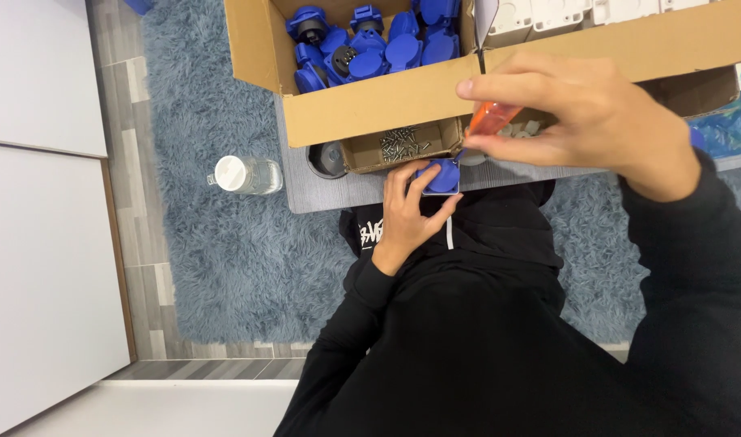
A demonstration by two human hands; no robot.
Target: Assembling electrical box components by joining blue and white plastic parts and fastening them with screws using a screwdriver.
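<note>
Head view, looking down over the person's black sleeves and chest. The left hand (407,214) was curled around a small blue plastic socket part with a rounded cover (443,176), its grip closed on that part, thumb along one side and fingers along the other. The part lay at the near edge of the grey counter (338,194), touching or just above it; which of the two could not be told.

The right hand (585,117) hovered directly over the blue part, its grip closed on a screwdriver with a translucent orange handle (492,119), pinched between thumb and fingertips. The tool pointed down toward the blue part; its tip was hidden by the hand and the part.

Just beyond the part, against the counter's near edge, stood a small open cardboard tray holding loose silver screws (399,146). A round dark grey component (328,159) sat beside the tray toward the counter's left corner. Behind both rose a large open cardboard box (370,101) filled with many more blue socket parts (370,44); a neighbouring compartment held white plastic housings (548,16).

Off the counter, a clear plastic bottle with a white cap (245,174) stood on the shaggy grey-blue rug (225,259).
</note>
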